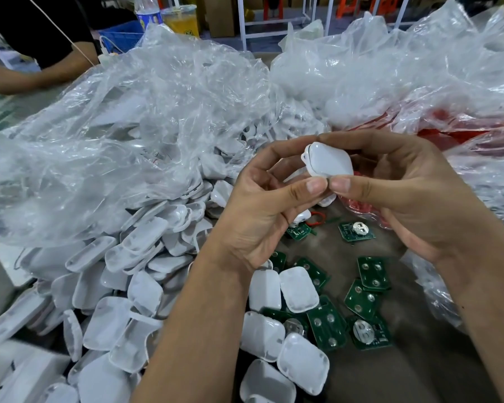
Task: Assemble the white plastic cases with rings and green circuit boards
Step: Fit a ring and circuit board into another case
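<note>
Both hands, left [262, 210] and right [413, 193], grip one white case [328, 159], their fingers hiding its underside.

A white metal frame [274, 21] stood at the back, with orange stools [361, 7] and a cardboard box [220, 16] beyond it. A blue crate [122, 36], a bottle [147, 10] and a cup of orange drink [182, 21] sat behind crumpled clear bags [128, 126]. Light was even.
</note>
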`<state>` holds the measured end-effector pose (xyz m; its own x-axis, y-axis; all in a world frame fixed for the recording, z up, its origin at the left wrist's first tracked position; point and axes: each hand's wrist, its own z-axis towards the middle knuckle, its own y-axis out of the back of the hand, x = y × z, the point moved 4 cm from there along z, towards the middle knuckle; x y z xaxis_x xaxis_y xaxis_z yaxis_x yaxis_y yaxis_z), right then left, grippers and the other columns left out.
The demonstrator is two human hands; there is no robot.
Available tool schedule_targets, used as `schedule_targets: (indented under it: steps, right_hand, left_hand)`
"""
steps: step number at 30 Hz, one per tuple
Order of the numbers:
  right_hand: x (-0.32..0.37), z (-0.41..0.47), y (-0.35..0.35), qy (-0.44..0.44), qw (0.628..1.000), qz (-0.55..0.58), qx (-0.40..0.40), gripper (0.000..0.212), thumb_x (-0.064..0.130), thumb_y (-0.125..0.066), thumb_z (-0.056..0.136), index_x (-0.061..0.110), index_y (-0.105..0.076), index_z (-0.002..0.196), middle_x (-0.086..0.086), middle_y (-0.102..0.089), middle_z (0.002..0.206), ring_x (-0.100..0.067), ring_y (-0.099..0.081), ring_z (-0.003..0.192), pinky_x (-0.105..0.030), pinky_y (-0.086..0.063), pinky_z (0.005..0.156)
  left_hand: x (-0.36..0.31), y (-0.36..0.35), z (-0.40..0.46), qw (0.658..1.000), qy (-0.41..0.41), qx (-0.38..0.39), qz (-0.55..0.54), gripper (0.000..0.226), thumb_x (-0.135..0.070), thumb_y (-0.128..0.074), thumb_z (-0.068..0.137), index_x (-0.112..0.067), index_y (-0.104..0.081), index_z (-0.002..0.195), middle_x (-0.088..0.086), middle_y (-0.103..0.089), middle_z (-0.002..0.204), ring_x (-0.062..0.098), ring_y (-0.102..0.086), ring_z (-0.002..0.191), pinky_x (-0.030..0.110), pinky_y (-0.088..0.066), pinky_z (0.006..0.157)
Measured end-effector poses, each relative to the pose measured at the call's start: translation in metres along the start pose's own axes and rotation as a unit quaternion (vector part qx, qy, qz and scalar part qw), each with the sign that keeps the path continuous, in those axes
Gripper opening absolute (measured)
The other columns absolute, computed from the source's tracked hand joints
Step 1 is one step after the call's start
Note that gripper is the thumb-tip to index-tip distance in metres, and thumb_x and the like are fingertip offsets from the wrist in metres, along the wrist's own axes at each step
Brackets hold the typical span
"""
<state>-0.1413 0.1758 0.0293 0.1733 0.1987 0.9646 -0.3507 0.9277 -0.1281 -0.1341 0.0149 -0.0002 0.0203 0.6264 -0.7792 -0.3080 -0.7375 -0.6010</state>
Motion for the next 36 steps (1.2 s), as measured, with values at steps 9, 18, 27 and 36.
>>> schedule_targets:
  steps: [9, 18, 27, 36]
  right_hand:
    - [-0.004, 0.001, 0.0, 0.009, 0.999, -0.024, -0.031, 0.046, 0.017, -0.088, 0.068, 0.017, -0.08, 0.114, -0.013, -0.08, 0.101, -0.026, -0.077, 0.088, -0.028, -0.062, 0.072]
    - [-0.006, 0.001, 0.003, 0.079, 0.975, -0.205, -0.043, 0.044, 0.001, -0.089, 0.075, 0.017, -0.078, 0.114, -0.01, -0.078, 0.098, -0.026, -0.079, 0.085, -0.036, -0.066, 0.069]
    - [-0.016, 0.003, 0.006, 0.039, 0.953, -0.299, -0.016, 0.047, 0.004, -0.089, 0.077, 0.03, -0.079, 0.114, -0.005, -0.074, 0.091, -0.032, -0.075, 0.077, -0.045, -0.065, 0.072]
    - [-0.031, 0.006, 0.009, 0.005, 0.985, -0.135, -0.109, 0.009, 0.019, -0.076, 0.094, 0.022, -0.081, 0.1, -0.022, -0.067, 0.075, -0.018, -0.056, 0.051, -0.024, -0.05, 0.045]
  left_hand:
    - [0.006, 0.0, 0.003, 0.999, 0.014, -0.032, -0.022, 0.037, 0.0, -0.073, 0.075, -0.013, -0.08, 0.108, 0.011, -0.078, 0.105, 0.022, -0.076, 0.098, 0.027, -0.062, 0.077]
    - [0.005, 0.008, 0.003, 0.988, 0.012, -0.139, 0.071, 0.022, -0.011, -0.078, 0.08, -0.004, -0.078, 0.1, 0.015, -0.078, 0.093, 0.027, -0.076, 0.079, 0.037, -0.065, 0.078]
    - [0.006, 0.017, 0.0, 0.968, 0.017, -0.191, 0.16, 0.006, -0.003, -0.075, 0.09, 0.001, -0.075, 0.095, 0.003, -0.07, 0.066, 0.016, -0.07, 0.059, 0.029, -0.064, 0.061]
    - [0.008, 0.017, 0.001, 0.972, 0.011, -0.186, 0.144, 0.004, -0.003, -0.075, 0.09, -0.001, -0.075, 0.094, 0.013, -0.077, 0.081, 0.022, -0.076, 0.07, 0.028, -0.063, 0.065]
